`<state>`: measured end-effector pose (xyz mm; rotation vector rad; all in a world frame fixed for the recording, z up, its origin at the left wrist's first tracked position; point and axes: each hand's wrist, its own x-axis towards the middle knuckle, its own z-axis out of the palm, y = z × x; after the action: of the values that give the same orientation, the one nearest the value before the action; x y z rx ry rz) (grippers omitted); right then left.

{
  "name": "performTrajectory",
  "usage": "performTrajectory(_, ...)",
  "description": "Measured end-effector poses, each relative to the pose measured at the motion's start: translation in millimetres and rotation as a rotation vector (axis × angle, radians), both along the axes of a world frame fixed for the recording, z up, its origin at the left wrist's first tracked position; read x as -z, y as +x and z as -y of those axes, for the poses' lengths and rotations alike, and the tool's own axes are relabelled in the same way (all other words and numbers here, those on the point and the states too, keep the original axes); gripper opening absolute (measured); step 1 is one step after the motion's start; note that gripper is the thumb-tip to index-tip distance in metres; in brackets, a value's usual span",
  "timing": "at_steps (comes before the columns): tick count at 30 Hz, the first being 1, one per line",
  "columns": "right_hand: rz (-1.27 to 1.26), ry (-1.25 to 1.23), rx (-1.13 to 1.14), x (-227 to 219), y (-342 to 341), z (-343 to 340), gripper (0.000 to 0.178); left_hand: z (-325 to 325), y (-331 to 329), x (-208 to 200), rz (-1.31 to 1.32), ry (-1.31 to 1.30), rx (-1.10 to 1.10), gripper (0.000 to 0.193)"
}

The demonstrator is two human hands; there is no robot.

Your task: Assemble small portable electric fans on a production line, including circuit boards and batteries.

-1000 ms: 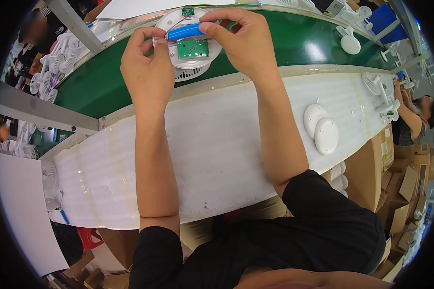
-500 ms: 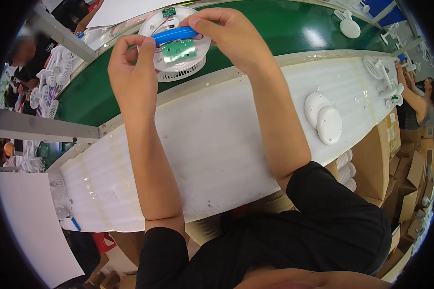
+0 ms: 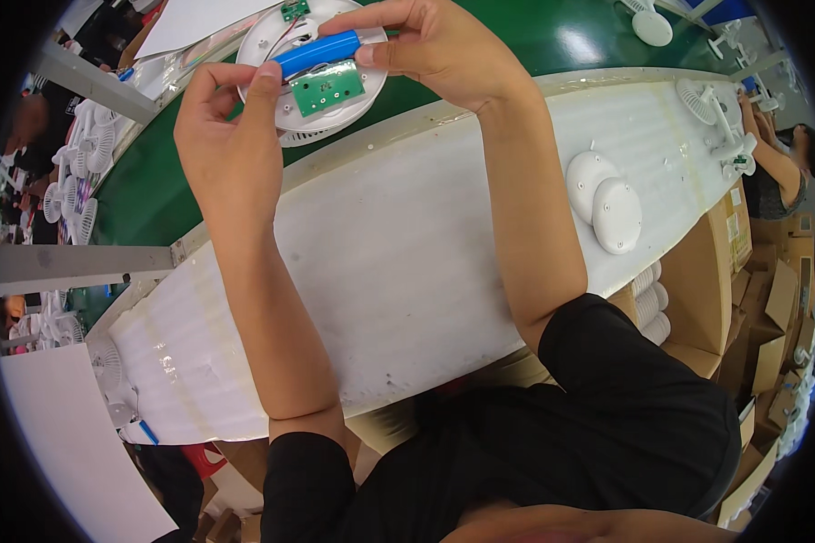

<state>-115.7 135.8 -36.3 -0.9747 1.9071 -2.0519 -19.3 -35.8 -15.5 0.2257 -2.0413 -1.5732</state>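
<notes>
Both hands are at a round white fan base [image 3: 285, 116] over the far side of the bench. A blue cylindrical battery [image 3: 317, 54] lies slanted across its inside, right end higher. My left hand [image 3: 231, 136] closes thumb and fingers at the battery's left end, by the base's rim. My right hand [image 3: 435, 54] pinches the battery's right end between thumb and fingers. Just below the battery is a green circuit board [image 3: 326, 88]. A smaller green board [image 3: 294, 10] with thin wires sits at the base's upper edge. A slotted white part shows beneath the base.
Two round white covers [image 3: 617, 215] overlap on the white-topped bench [image 3: 389, 262] at right. Beyond runs a green belt [image 3: 580, 45] with a white fan [image 3: 650, 27]. A metal post [image 3: 81, 269] stands left. Open cardboard boxes [image 3: 697, 281] and a co-worker [image 3: 783, 172] are at right.
The whole view has shifted a little, so most things appear higher. The battery slants slightly more, and my right fingers have shifted at its end. Both hands stay on it.
</notes>
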Motion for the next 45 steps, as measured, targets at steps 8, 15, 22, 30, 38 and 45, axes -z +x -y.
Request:
performTrajectory(8,-0.331,0.3,0.04,-33,17,-6,0.028,22,9,-9,0.096,0.083,0.159,0.015)
performTrajectory(15,-0.622,0.336,0.114,-46,38,-13,0.026,38,30,-23,0.17,0.071,0.395,0.013)
performTrajectory(22,-0.599,0.366,0.136,-49,44,-10,0.019,53,25,-17,0.157,0.106,0.402,0.012)
performTrajectory(30,-0.495,0.368,0.179,-49,47,1,0.012,54,18,-11,0.116,0.178,0.382,0.011)
performTrajectory(38,-0.49,0.358,0.288,-34,49,30,0.009,45,17,-9,0.084,0.161,0.243,0.012)
performTrajectory(45,-0.351,0.149,0.295,-32,30,32,0.015,49,14,-8,0.077,0.191,0.244,0.012)
